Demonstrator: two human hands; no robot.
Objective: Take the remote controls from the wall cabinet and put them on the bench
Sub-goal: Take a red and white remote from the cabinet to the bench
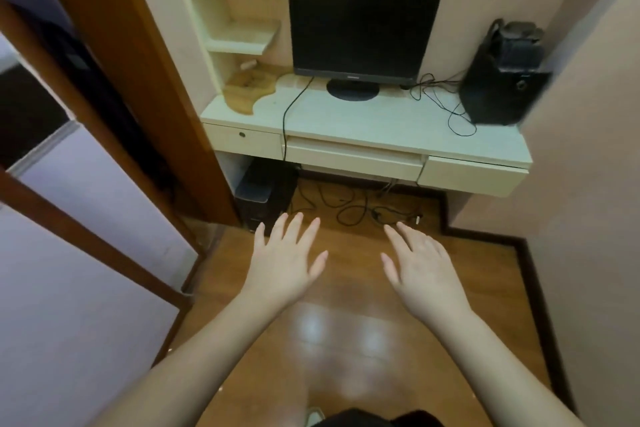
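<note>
My left hand [285,258] and my right hand [420,265] are stretched out in front of me, palms down, fingers straight and spread, over the wooden floor. Neither holds anything. No remote control is plainly visible. Cream wall shelves [242,14] stand at the back left, with a small pale object [248,64] on the lowest wooden ledge; I cannot tell what it is. A cream desk [363,118] runs across the back wall.
A black monitor [362,35] and a black bag [504,76] stand on the desk, with loose cables beside them. A computer tower [265,198] and tangled cables lie under the desk. A brown door frame [138,73] rises on the left; a wall closes the right.
</note>
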